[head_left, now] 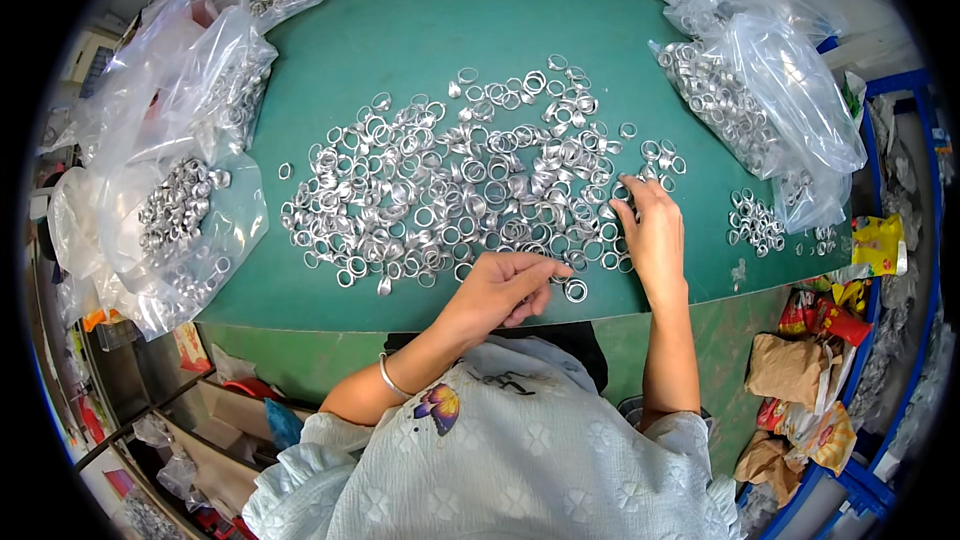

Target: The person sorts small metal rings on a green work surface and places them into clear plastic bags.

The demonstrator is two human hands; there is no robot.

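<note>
A wide spread of silver-coloured metal rings [470, 195], many with a flattened top, covers the middle of the green tabletop [480, 10]. At its right edge, the thumb and forefinger of my right hand [655, 240] close around a ring [621, 194]. My left hand [503, 290] is at the near edge of the spread, with the fingers curled and thumb and forefinger pressed together. A loose ring [575, 290] lies right by its fingertips; whether something small is pinched between them cannot be made out.
Clear plastic bags of rings stand left [180, 215] and right [720, 90]. A small separate pile of rings [755, 223] lies right of my right hand. Snack packets and a brown paper bag [790, 370] sit by a blue rack [915, 340]. Below left are open compartments [215, 430].
</note>
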